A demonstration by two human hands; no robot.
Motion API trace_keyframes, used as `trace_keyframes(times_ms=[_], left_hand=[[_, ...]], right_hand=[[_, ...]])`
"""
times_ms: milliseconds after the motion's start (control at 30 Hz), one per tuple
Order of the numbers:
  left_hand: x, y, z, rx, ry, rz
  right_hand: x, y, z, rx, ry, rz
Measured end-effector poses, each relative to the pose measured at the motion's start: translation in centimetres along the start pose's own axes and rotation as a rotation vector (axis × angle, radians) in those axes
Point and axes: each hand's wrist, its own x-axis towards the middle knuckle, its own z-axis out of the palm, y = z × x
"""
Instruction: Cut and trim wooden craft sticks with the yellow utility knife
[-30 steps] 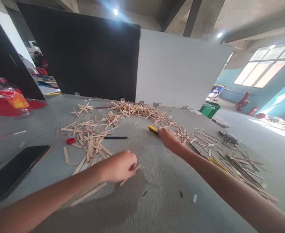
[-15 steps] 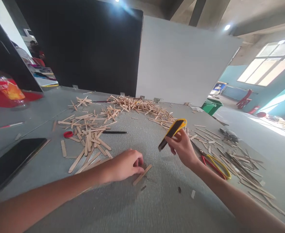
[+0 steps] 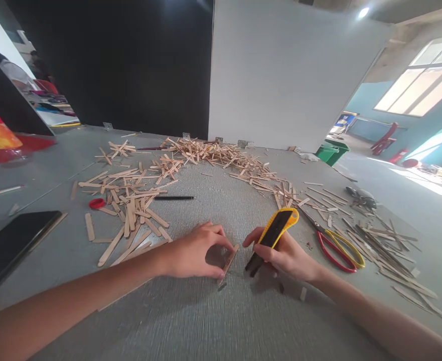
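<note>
I had the left hand (image 3: 198, 253) pinching a craft stick (image 3: 230, 260) on the near counter (image 3: 213, 326), the right hand (image 3: 290, 258) gripping a utility knife (image 3: 277, 228); heaped sticks (image 3: 190, 150) edged open room far and left.

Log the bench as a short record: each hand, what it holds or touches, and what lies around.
Left hand: thumb and fingertip spread, at a small wooden stick; firmness of grip unclear
Right hand: holding a yellow-and-black cutter, lower end near the stick
Right side: scissors with red and yellow handles, lying on the grey surface
Left side: dark phone, red ring
Ahead: black pen-like tool; heaped loose sticks beyond
</note>
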Motion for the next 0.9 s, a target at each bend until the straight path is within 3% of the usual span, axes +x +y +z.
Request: trace_keyframes(times_ms=[100, 233, 333, 400, 500, 667, 900], left_hand=[[0.2, -0.3, 1.4, 0.072, 0.126, 0.04], [0.2, -0.7, 2.8, 0.077, 0.175, 0.118], [0.1, -1.0, 3.2, 0.073, 0.172, 0.166], [0.0, -0.9, 3.2, 0.081, 0.185, 0.185], [0.0, -0.8, 3.1, 0.09, 0.186, 0.195], [0.1, -0.9, 2.9, 0.099, 0.139, 0.184], [0.4, -0.9, 2.8, 0.094, 0.126, 0.167]], right_hand=[[-0.3, 0.3, 0.2, -0.071, -0.022, 0.044], [-0.6, 0.5, 0.7, -0.414, 0.122, -0.257], [-0.8, 0.2, 1.2, -0.494, 0.054, -0.395], [-0.8, -0.1, 1.5, -0.503, 0.014, -0.364], [-0.9, -0.5, 1.7, -0.496, 0.055, -0.232], [-0.7, 0.1, 1.8, -0.179, 0.0, 0.034], [-0.6, 0.8, 2.3, -0.124, 0.007, -0.02]])
